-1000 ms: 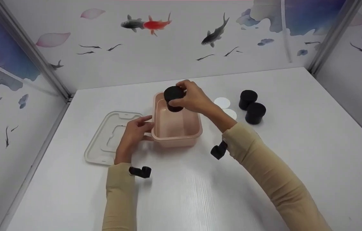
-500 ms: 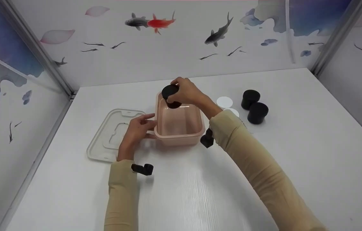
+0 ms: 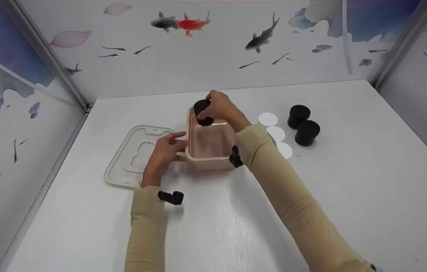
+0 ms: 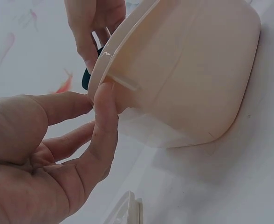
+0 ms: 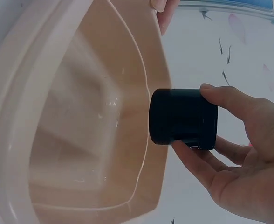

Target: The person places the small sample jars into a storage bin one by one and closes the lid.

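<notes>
A pink plastic box [image 3: 213,164] stands with its opening upward near the table's middle. My left hand [image 3: 165,153] pinches its left rim; in the left wrist view a thumb and finger meet at the rim of the box [image 4: 188,70]. My right hand [image 3: 221,107] grips a small black jar [image 3: 202,110] over the far part of the box's opening. From the right wrist the black jar [image 5: 179,116] is seen between thumb and fingers, near the box's rim. No other thing shows on the visible floor of the box.
A pale translucent lid [image 3: 122,158] lies flat to the left, partly behind the left hand. Three white discs [image 3: 268,119] lie right of the box. Farther right, two black jars [image 3: 307,132] stand together. A printed wall panel [image 3: 213,71] borders the table's far edge.
The right hand and black jar have shifted slightly toward the far side of the box, lower over it. The right forearm swung left, uncovering the third disc. The left hand keeps its hold.
</notes>
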The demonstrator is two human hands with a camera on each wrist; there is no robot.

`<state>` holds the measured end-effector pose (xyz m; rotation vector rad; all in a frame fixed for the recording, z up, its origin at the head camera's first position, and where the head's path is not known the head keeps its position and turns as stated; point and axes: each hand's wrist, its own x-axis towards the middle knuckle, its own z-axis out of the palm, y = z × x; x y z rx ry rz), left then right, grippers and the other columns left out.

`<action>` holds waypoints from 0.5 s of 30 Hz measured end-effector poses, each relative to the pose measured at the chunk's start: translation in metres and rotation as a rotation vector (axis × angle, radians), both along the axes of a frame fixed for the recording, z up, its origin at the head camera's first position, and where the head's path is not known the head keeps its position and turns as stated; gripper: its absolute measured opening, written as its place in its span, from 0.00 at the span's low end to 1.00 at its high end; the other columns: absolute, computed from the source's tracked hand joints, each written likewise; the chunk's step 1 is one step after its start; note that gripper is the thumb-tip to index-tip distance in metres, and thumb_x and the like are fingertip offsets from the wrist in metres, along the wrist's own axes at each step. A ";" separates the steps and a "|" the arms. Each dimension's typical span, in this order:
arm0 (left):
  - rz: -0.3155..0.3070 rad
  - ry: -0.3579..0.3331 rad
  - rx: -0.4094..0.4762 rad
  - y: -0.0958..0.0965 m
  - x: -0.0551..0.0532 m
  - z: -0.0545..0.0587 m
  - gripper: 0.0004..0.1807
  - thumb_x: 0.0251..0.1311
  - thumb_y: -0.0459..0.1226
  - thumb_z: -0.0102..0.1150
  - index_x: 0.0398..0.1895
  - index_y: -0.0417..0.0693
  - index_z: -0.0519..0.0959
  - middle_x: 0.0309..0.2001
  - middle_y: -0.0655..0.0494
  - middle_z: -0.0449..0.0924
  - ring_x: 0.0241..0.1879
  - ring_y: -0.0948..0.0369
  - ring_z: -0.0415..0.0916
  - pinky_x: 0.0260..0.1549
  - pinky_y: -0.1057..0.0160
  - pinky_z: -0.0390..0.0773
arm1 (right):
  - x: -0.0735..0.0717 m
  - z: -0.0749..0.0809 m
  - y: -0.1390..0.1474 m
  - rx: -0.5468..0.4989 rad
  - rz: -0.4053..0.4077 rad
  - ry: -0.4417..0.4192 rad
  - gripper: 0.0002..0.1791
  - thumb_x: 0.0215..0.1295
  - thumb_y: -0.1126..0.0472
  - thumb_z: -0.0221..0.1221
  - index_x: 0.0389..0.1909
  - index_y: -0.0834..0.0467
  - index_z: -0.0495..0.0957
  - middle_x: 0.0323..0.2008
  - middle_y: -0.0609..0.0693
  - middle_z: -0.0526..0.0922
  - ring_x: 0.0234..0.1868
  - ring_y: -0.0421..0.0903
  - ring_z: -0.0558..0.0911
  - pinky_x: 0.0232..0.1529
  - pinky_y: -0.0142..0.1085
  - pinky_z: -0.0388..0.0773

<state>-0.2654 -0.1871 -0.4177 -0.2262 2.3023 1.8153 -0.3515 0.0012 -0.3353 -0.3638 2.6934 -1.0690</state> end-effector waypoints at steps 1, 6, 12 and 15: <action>0.003 -0.003 -0.004 0.000 0.000 0.001 0.27 0.71 0.38 0.57 0.71 0.48 0.69 0.60 0.41 0.78 0.50 0.53 0.84 0.37 0.63 0.89 | -0.002 -0.001 -0.002 0.015 0.000 -0.003 0.36 0.59 0.58 0.69 0.64 0.67 0.67 0.60 0.63 0.75 0.59 0.55 0.78 0.59 0.43 0.81; 0.004 -0.011 -0.010 -0.002 0.000 0.000 0.27 0.71 0.39 0.57 0.72 0.49 0.68 0.61 0.42 0.79 0.51 0.52 0.84 0.37 0.62 0.89 | -0.006 -0.005 -0.009 0.074 0.002 -0.017 0.34 0.59 0.58 0.69 0.62 0.68 0.69 0.59 0.62 0.76 0.59 0.55 0.78 0.58 0.43 0.81; -0.019 0.021 0.033 -0.001 0.001 -0.001 0.27 0.70 0.37 0.57 0.72 0.48 0.68 0.61 0.39 0.79 0.47 0.54 0.84 0.36 0.61 0.89 | -0.011 -0.010 -0.011 0.096 -0.015 -0.059 0.31 0.61 0.60 0.69 0.61 0.69 0.70 0.58 0.62 0.77 0.59 0.55 0.78 0.60 0.43 0.80; -0.030 0.050 0.052 -0.003 0.002 -0.001 0.27 0.70 0.34 0.56 0.72 0.46 0.68 0.60 0.38 0.79 0.44 0.55 0.85 0.34 0.62 0.89 | -0.013 -0.015 -0.013 0.116 -0.002 -0.067 0.29 0.62 0.59 0.69 0.60 0.68 0.71 0.57 0.61 0.77 0.56 0.53 0.78 0.58 0.42 0.79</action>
